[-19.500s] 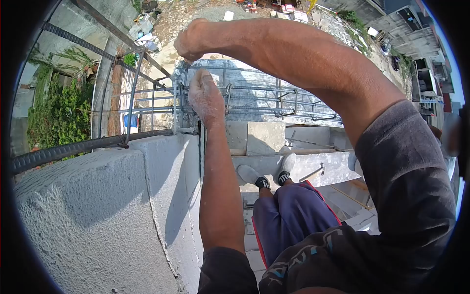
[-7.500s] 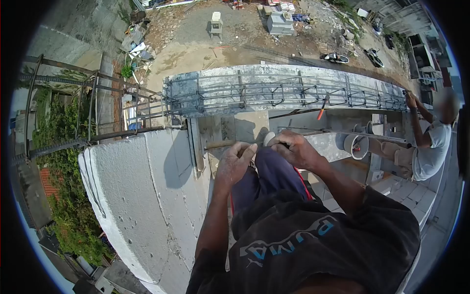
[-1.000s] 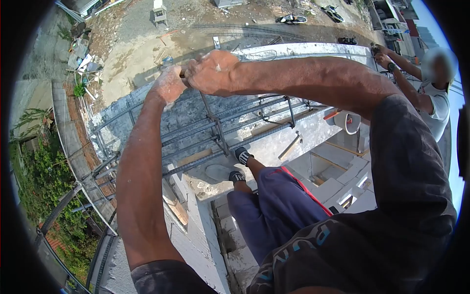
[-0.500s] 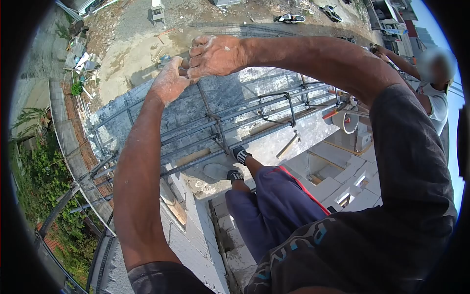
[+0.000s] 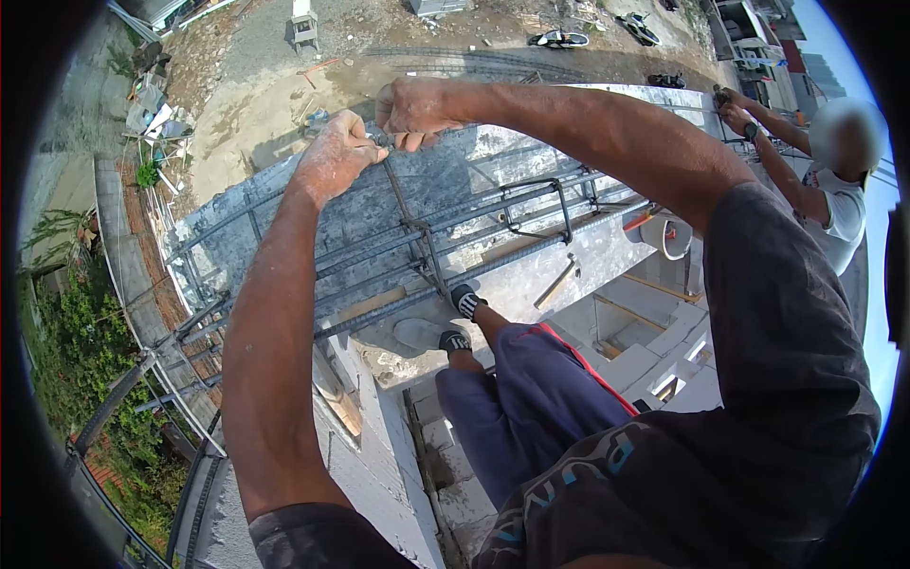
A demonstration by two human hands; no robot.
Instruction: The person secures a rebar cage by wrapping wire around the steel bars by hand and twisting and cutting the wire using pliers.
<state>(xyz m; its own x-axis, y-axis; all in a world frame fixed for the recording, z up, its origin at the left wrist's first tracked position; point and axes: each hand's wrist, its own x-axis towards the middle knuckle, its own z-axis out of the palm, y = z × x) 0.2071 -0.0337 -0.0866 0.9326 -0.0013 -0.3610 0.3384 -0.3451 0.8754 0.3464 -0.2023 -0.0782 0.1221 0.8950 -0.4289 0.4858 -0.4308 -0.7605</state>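
Note:
My left hand [image 5: 334,159] is raised over the rebar cage, its fingers closed at the top of a thin upright steel bar [image 5: 396,192]. Right beside it, my right hand [image 5: 408,109] is curled closed with the knuckles up. A small greyish piece shows between the two hands, too small to name. The bar runs down to the horizontal rebar [image 5: 365,256] of the cage, near my feet. Behind the cage stands a grey, stained formwork panel [image 5: 351,213].
A hammer [image 5: 557,284] lies on the concrete ledge by my sandals [image 5: 464,302]. To the right hangs or stands a white bucket [image 5: 666,237]. A co-worker [image 5: 825,190] is at the far right. The ground with motorbikes [image 5: 559,39] lies far below; block walls [image 5: 654,356] are under me.
My right hand has turned over and shifted slightly right, away from my left hand. My left hand has barely moved. The co-worker's arms have come further into view.

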